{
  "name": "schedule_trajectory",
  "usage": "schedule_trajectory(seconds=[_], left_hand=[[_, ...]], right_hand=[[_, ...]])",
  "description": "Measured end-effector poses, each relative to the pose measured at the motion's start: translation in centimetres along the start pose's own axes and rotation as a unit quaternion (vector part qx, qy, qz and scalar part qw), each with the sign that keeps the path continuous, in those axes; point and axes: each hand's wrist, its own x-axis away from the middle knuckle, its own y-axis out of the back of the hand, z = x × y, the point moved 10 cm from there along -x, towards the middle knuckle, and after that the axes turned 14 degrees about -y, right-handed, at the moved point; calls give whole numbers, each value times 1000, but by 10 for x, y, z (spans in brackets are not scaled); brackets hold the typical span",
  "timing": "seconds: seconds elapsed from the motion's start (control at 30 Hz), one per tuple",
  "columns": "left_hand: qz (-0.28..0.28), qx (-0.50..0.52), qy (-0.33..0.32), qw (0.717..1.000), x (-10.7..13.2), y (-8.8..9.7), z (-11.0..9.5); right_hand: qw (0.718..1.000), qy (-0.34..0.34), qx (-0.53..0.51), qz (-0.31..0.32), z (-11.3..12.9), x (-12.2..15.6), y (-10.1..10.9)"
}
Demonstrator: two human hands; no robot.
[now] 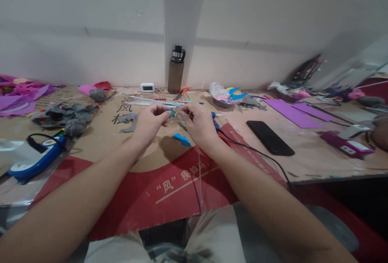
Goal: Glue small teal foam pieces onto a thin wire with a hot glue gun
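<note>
Both my hands meet above the middle of the cardboard-covered table (127,141). My left hand (149,122) pinches a small teal piece (172,113) between thumb and fingers. My right hand (198,124) is closed in a pinch beside it, gripping the same small piece or a thin clear strand; I cannot make out which. A thin clear strand (200,174) hangs down from my hands toward my lap. A blue foam scrap (182,139) lies on the table just below my hands.
A black phone (269,137) lies to the right, a brown bottle (176,70) stands at the back wall, a blue glue gun (36,158) rests at left. Grey felt pieces (65,117), purple sheets (291,111), a bowl of bits (222,98) and a black cable (257,153) lie around.
</note>
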Motion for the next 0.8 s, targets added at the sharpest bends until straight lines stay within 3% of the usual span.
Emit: schedule_trajectory(seconds=[0.17, 0.37, 0.8], left_hand=[[3, 17, 26, 1000, 3, -4, 0], [25, 19, 8, 999, 3, -8, -3], [84, 7, 5, 996, 7, -22, -9]], right_hand=[[999, 0, 47, -1, 1, -1, -3], [996, -31, 78, 19, -2, -1, -8], [996, -71, -13, 47, -11, -5, -9]])
